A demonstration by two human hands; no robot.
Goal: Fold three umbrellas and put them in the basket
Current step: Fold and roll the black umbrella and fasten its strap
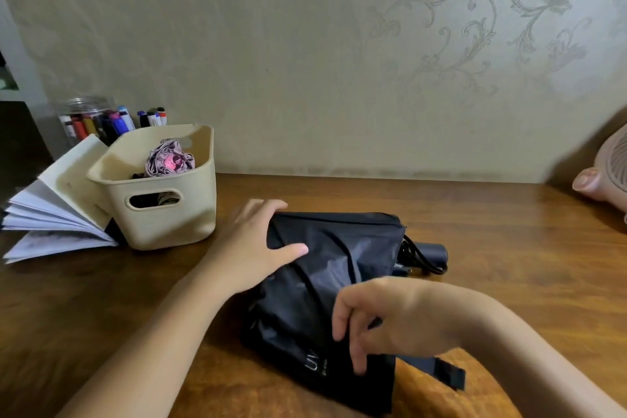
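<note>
Items in view, as I count them from the remote station. Umbrellas: two, namely one dark umbrella (325,268) and one pink umbrella (169,161); a dark shape behind the basket's slot I cannot identify. Basket (163,224): one. Table (509,248): one. Hands: two, a left hand (251,248) and a right hand (383,316). Open book (57,207): one. Clear jar (84,105): one. Markers (118,122): several in the jar and about four beside it; too crowded for me to count exactly. Fan (614,159): one, cut off by the frame edge.
</note>
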